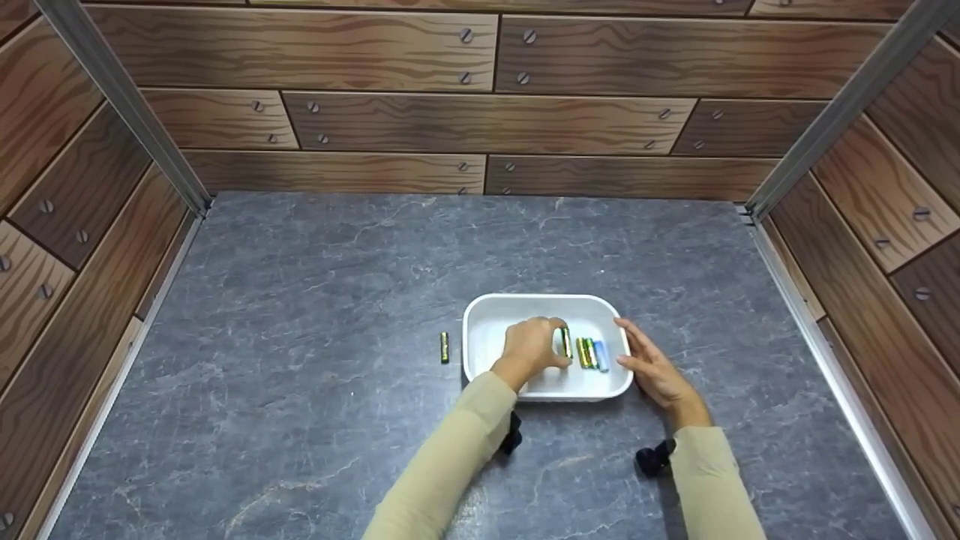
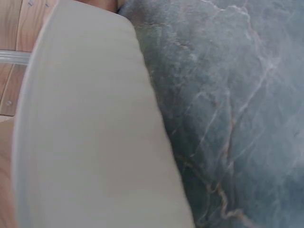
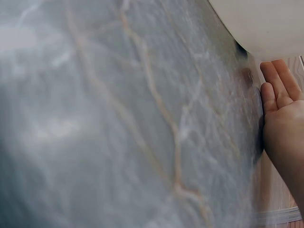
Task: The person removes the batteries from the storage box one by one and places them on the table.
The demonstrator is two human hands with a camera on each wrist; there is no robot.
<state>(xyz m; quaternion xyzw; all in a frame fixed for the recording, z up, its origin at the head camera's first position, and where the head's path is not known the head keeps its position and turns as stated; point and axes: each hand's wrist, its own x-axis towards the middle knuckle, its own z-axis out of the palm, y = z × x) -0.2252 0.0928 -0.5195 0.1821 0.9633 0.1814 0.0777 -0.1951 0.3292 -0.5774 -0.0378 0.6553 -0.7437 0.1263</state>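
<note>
We see a white tray (image 1: 487,315) sitting on the grey marbled tabletop (image 1: 315,300), and we place everything else from it. The left hand (image 1: 531,349) reaches over the tray's near rim into its middle, fingers curled, pinching a green-and-gold battery (image 1: 565,342) between thumb and fingertips; that battery stands roughly lengthwise, pointing toward the tray's far rim. Just to the right of it, inside the tray, lie three more batteries (image 1: 591,354) side by side, touching or nearly so: two green-and-gold ones and a pale blue one nearest the tray's right wall. We can make out no brand name or lettering on any of them; the labels are too small to read.

The right hand (image 1: 654,367) rests against the outside of the tray's right rim, fingers straight and relaxed, holding nothing. The right wrist view shows its fingers (image 3: 278,85) extended flat beside the tray's white edge (image 3: 266,23).

One more battery (image 1: 444,347), dark with a gold band, lies alone on the tabletop just left of the tray, apart from its wall.

The left wrist view shows only the tray's white side (image 2: 95,133) close up against the tabletop; the hand itself does not appear there. Wood-plank panels (image 1: 480,120) printed with screw heads stand beyond the tray's far side.
</note>
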